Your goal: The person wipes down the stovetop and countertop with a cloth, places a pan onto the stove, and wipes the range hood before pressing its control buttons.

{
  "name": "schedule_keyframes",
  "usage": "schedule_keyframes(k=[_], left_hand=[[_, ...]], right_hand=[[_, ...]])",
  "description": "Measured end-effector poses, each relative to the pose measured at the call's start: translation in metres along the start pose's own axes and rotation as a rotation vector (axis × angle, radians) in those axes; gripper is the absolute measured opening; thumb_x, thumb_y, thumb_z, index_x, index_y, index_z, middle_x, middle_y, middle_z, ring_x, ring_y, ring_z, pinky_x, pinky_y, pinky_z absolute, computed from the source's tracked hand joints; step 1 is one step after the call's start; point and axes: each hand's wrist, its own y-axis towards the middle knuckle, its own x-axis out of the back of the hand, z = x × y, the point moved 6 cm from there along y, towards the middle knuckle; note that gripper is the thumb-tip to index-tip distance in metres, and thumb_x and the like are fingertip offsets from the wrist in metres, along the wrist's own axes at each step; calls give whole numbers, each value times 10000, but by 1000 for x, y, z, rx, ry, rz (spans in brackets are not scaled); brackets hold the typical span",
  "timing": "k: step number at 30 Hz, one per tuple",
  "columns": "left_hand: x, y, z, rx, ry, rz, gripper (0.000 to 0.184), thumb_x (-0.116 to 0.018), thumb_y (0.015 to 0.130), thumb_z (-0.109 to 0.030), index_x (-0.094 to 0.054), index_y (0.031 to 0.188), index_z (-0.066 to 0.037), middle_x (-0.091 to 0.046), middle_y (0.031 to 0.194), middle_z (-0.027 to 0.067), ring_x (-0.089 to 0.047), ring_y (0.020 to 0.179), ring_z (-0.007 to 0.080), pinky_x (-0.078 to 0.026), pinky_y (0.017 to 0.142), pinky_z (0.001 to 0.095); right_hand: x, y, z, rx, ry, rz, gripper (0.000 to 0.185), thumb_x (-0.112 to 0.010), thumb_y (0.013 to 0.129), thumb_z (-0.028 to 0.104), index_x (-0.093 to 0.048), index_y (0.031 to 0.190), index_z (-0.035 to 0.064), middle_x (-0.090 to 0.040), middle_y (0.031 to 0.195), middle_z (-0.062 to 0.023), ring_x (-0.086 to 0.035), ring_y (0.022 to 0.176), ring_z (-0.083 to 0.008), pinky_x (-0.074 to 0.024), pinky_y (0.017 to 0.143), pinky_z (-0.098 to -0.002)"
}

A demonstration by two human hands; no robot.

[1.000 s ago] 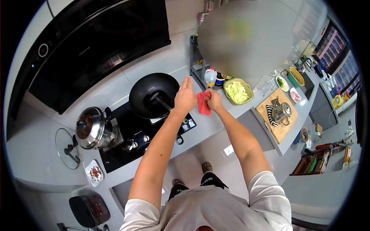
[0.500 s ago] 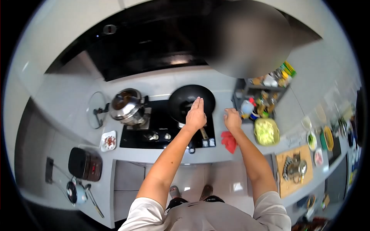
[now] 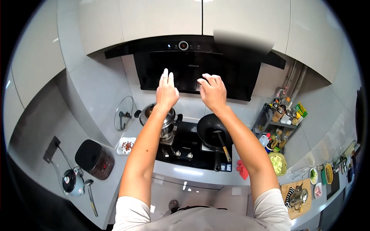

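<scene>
Both of my hands are raised in front of the black range hood (image 3: 192,69). My left hand (image 3: 167,92) has its fingers stretched upward and holds nothing. My right hand (image 3: 213,92) is half curled with its fingers apart, and I see nothing in it. Below it, a black wok (image 3: 211,127) sits on the gas stove (image 3: 183,150), with a wooden-handled spatula (image 3: 225,150) resting in it. Beneath my left hand stands a lidded steel pot (image 3: 168,121), partly hidden by my forearm.
A glass lid (image 3: 124,107) leans at the left wall, near a white plate of small reddish pieces (image 3: 126,146). On the right are a seasoning rack (image 3: 266,119), a red cloth (image 3: 242,169), a basket of chopped greens (image 3: 277,163) and a steel kettle (image 3: 298,197) on a board.
My view has tilted up and shifted left. Both hands have risen from around the wok and stove to the range hood; the right hand has moved closer to the left.
</scene>
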Motion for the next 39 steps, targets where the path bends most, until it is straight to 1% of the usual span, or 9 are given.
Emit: schedule_keyframes(k=[1, 2, 5, 16, 24, 28, 31, 36, 39], left_hand=[[13, 15, 5, -7, 13, -21, 634, -668, 847, -23, -536, 1464, 35, -352, 1675, 211, -437, 1485, 414, -520, 1100, 487], [24, 28, 11, 13, 24, -7, 588, -677, 849, -49, -597, 1427, 19, -330, 1700, 198, -416, 1511, 379, -455, 1185, 449], [51, 58, 19, -61, 49, -46, 458, -677, 841, -29, -705, 1297, 8, -317, 1711, 192, -424, 1513, 375, -510, 1127, 461], [60, 83, 49, -281, -36, -145, 311, -685, 828, -20, -756, 1128, 23, -376, 1672, 232, -427, 1511, 407, -513, 1062, 518], [59, 78, 54, -318, -30, -145, 331, -714, 804, -39, -765, 1130, -8, -391, 1662, 223, -403, 1526, 401, -465, 1126, 533], [55, 74, 53, -349, -45, -204, 306, -710, 815, -62, -776, 1110, -11, -402, 1656, 230, -388, 1534, 405, -406, 1176, 534], [50, 66, 47, -365, -72, -210, 278, -706, 827, -79, -780, 1086, -7, -412, 1651, 236, -371, 1544, 403, -366, 1205, 523], [37, 43, 6, -448, -233, -256, 309, -712, 804, -77, -759, 1105, -22, -460, 1613, 238, -428, 1497, 435, -414, 1143, 546], [15, 14, -48, -482, -405, -163, 333, -716, 809, -76, -748, 1138, -35, -467, 1612, 223, -435, 1492, 428, -424, 1131, 533]], right_hand=[[-4, 19, 13, 44, -25, -11, 340, -783, 758, 63, -731, 1086, 136, -671, 1275, -48, -605, 1145, -296, -538, 887, -436], [-8, 36, 25, 87, -51, -22, 385, -790, 730, 66, -723, 1101, 142, -660, 1313, -57, -594, 1171, -301, -524, 898, -437], [-26, 73, 50, 170, -137, -36, 420, -800, 716, 70, -727, 1121, 157, -645, 1392, -63, -584, 1228, -308, -521, 899, -435], [-87, 115, 87, 214, -364, 60, 445, -811, 709, 141, -689, 1136, 167, -560, 1536, -68, -512, 1341, -326, -468, 1001, -454], [-96, 116, 89, 134, -461, 169, 383, -814, 723, 177, -706, 1090, 155, -542, 1570, -64, -493, 1378, -309, -433, 1041, -450], [-83, 107, 95, 188, -417, 44, 272, -774, 710, 138, -691, 969, 141, -624, 1480, -54, -561, 1273, -292, -462, 976, -428], [-74, 97, 93, 225, -427, 18, 175, -748, 765, 172, -688, 925, 134, -638, 1446, -66, -579, 1203, -276, -471, 901, -413], [-39, 69, 72, 193, -382, -65, 321, -765, 685, 154, -691, 997, 157, -671, 1358, -34, -604, 1104, -273, -489, 856, -403], [3, 34, 35, 126, -431, 8, 308, -774, 676, 159, -686, 972, 160, -676, 1294, -23, -610, 1063, -265, -491, 823, -409]])
